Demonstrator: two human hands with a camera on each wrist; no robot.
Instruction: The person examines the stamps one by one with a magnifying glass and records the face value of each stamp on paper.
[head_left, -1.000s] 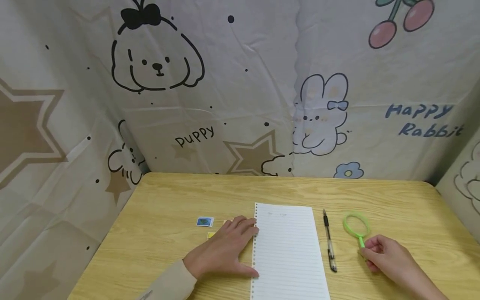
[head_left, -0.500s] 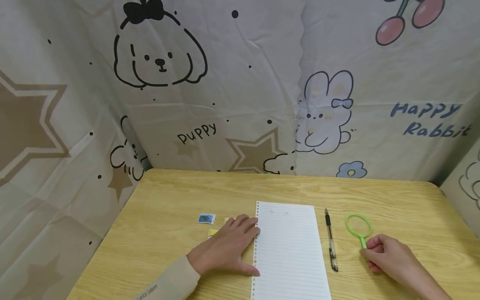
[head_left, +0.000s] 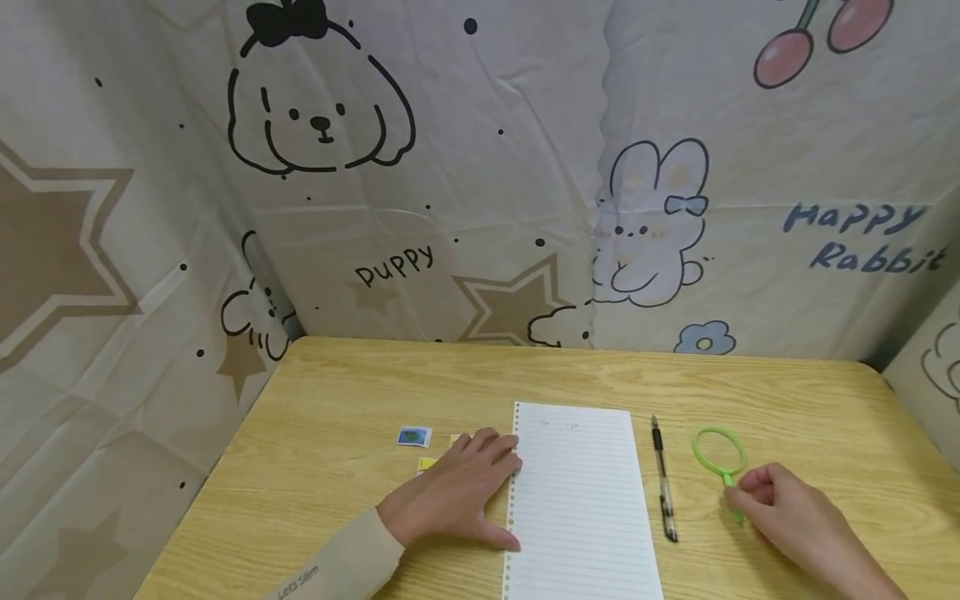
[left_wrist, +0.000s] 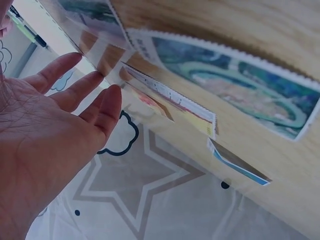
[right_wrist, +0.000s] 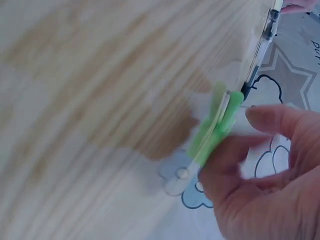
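head view: magnifier [head_left: 727,479] front-left of right hand [head_left: 791,508] (the nearer; half-curled, gripping nothing), handle [head_left: 738,517] angled nearward; left hand [head_left: 455,492] spread, empty.

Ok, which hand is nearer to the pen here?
The right hand: it is to the right of the pen, at the handle of the green magnifying glass. The left hand is farther off, at the left edge of the lined paper.

The magnifier [head_left: 727,479] looks plastic, the paper [head_left: 577,500] matt, the wood-grained table [head_left: 337,400] glossy.
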